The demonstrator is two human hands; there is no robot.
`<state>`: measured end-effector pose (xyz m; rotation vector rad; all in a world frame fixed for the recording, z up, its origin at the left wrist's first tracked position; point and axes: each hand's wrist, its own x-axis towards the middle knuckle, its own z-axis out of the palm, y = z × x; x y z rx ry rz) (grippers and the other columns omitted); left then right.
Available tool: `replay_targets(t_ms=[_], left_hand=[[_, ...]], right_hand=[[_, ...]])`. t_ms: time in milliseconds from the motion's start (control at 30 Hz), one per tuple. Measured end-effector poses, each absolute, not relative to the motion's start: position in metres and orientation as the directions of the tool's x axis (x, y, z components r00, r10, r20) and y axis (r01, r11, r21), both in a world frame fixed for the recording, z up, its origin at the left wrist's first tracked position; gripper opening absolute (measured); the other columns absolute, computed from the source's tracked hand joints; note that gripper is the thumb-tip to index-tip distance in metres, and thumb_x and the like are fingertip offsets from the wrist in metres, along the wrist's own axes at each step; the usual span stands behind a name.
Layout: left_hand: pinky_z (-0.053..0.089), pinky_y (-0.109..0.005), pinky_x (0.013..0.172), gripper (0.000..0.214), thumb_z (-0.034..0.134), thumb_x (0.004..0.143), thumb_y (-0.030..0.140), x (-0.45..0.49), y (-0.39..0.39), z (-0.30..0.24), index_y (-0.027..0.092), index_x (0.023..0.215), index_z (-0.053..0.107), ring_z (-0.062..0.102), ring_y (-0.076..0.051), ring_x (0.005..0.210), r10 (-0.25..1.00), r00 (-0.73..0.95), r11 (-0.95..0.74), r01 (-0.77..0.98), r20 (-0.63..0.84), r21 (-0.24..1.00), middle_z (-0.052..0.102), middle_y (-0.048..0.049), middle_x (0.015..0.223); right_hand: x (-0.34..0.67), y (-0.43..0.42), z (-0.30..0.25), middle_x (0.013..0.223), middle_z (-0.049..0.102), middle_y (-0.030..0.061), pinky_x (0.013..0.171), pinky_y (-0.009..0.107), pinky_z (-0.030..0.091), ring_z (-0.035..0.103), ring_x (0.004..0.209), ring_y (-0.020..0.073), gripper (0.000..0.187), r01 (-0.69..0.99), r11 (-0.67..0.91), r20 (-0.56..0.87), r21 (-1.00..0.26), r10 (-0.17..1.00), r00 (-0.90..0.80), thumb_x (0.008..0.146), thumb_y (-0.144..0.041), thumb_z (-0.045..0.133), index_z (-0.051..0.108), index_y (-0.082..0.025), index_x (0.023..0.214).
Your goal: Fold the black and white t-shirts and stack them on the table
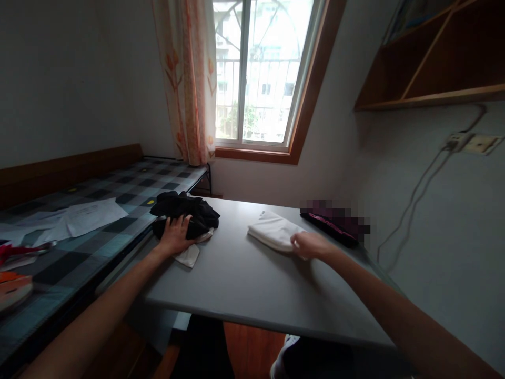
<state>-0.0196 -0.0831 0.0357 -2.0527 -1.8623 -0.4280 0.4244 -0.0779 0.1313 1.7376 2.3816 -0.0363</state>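
Observation:
On the left part of the table, a heap of black clothes lies crumpled, and my left hand rests on its near side with fingers spread. Some pale cloth sticks out from under that hand. My right hand pinches the near right corner of a folded white garment, which lies flat near the middle of the table; its exact kind does not show. Behind and right of it is a dark folded item with pink trim, partly blurred out.
The grey table stands against the right wall. A bed with a checked cover runs along the left, holding white papers and an orange object. Cables hang from a wall socket under a wooden shelf.

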Motion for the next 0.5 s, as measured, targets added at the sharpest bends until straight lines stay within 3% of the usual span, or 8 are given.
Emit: replay_targets(t_ms=[67,167,300,400,500], left_hand=[[0.025,-0.055,0.106,0.077,0.063,0.071,0.053,-0.019,-0.084,0.037,0.013,0.134,0.043,0.052,-0.04,0.116,0.898,0.099,-0.08,0.995,0.43,-0.062,0.047,-0.0245,0.138],[0.025,-0.055,0.106,0.08,0.062,0.072,0.054,-0.019,-0.087,0.038,0.011,0.136,0.043,0.05,-0.04,0.119,0.902,0.109,-0.087,0.994,0.417,-0.072,0.044,-0.0255,0.141],[0.021,-0.055,0.11,0.082,0.063,0.071,0.052,-0.01,-0.098,0.039,0.012,0.14,0.042,0.038,-0.04,0.131,0.892,0.113,-0.112,0.993,0.438,-0.028,0.036,-0.0243,0.147],[0.015,-0.058,0.111,0.073,0.063,0.074,0.047,0.01,-0.114,0.04,0.017,0.138,0.046,0.026,-0.041,0.138,0.827,0.022,-0.061,0.997,0.561,0.05,0.03,-0.0203,0.151],[0.012,-0.06,0.112,0.055,0.058,0.081,0.039,0.04,-0.128,0.044,0.022,0.133,0.053,0.019,-0.04,0.141,0.721,-0.036,-0.075,0.989,0.692,0.13,0.031,-0.0157,0.151]], right_hand=[[0.406,-0.086,0.122,0.088,0.072,0.014,0.071,0.033,0.048,0.068,0.082,0.0287,0.032,0.922,0.364,-0.289,0.13,0.904,-0.316,0.074,-0.047,0.068,0.072,-0.017,0.086],[0.391,-0.087,0.112,0.104,0.069,0.0186,0.077,0.037,0.048,0.066,0.095,0.0322,0.06,0.915,0.371,-0.164,0.158,0.924,-0.347,0.075,-0.066,0.059,0.067,-0.015,0.105],[0.386,-0.084,0.104,0.118,0.062,0.0219,0.079,0.037,0.048,0.062,0.103,0.0343,0.08,0.875,0.472,-0.123,0.105,0.879,-0.46,0.068,-0.07,0.063,0.056,-0.013,0.124],[0.387,-0.085,0.1,0.111,0.066,0.0208,0.078,0.035,0.048,0.065,0.097,0.0337,0.065,0.836,0.542,-0.137,0.087,0.838,-0.528,0.072,-0.059,0.066,0.06,-0.013,0.118],[0.384,-0.084,0.101,0.099,0.071,0.0184,0.078,0.034,0.047,0.067,0.091,0.0305,0.04,0.853,0.521,-0.108,0.036,0.85,-0.515,0.086,-0.047,0.052,0.069,-0.014,0.101]])
